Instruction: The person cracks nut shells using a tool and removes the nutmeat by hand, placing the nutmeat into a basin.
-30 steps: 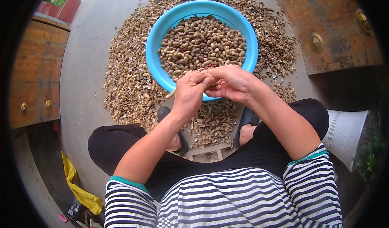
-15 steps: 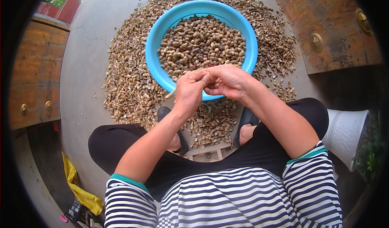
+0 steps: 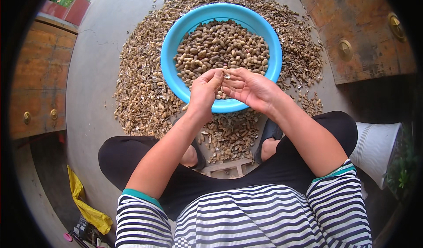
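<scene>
Over the near rim of a blue basin (image 3: 276, 45), my two hands meet at a split peanut shell (image 3: 227, 76) with a pale inside. My left hand (image 3: 203, 93) pinches it between thumb and fingers. From beneath that hand pokes the end of a pale, narrow thing (image 3: 185, 107), whose kind I cannot make out. My right hand (image 3: 256, 91) has its palm partly turned up, thumb and forefinger at the shell, the other fingers loosely stretched toward the left. Unshelled peanuts (image 3: 220, 45) fill the basin in a heap just beyond my fingertips.
A wide spread of broken peanut shells (image 3: 143, 80) surrounds the basin on the concrete floor (image 3: 94, 71). Wooden panels with brass studs stand left (image 3: 42, 80) and right (image 3: 357, 32). A white pot (image 3: 376, 149) lies beside my right knee; a yellow bag (image 3: 86, 206) lies at lower left.
My hands have drawn slightly apart and the right palm has opened upward. The split shell now shows between the fingertips. The view has shifted a little.
</scene>
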The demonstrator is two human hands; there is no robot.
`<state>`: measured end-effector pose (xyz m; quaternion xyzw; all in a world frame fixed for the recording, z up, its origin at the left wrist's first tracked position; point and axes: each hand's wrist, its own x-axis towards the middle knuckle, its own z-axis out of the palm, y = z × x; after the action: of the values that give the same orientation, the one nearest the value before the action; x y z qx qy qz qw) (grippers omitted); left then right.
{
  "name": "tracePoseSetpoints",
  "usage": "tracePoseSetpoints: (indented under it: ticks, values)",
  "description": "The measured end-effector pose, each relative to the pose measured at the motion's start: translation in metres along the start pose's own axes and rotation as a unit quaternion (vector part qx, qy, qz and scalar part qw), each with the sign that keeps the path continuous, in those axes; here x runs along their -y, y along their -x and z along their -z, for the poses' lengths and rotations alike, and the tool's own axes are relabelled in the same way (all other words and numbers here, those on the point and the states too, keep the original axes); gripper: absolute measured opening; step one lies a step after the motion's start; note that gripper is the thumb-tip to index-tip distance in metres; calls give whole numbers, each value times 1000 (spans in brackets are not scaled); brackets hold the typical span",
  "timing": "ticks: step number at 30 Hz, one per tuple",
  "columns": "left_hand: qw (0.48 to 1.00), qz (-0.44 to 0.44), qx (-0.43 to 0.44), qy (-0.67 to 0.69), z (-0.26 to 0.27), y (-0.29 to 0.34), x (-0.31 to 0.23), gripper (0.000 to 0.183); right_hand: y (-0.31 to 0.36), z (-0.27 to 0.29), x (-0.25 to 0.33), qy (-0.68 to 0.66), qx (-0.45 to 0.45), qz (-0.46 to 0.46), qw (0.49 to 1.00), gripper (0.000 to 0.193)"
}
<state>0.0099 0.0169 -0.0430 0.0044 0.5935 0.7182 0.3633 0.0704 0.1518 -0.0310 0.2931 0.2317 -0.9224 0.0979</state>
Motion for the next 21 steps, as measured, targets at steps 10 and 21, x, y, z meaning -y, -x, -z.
tracePoseSetpoints:
  ticks: [10,21]
  values:
    - [999,20,49,-13,10,-7,8,26,-2,5,-8,66,-27,22,997,17]
    - [1000,6,28,2,10,-4,1,25,-2,7,-7,189,-23,98,977,22]
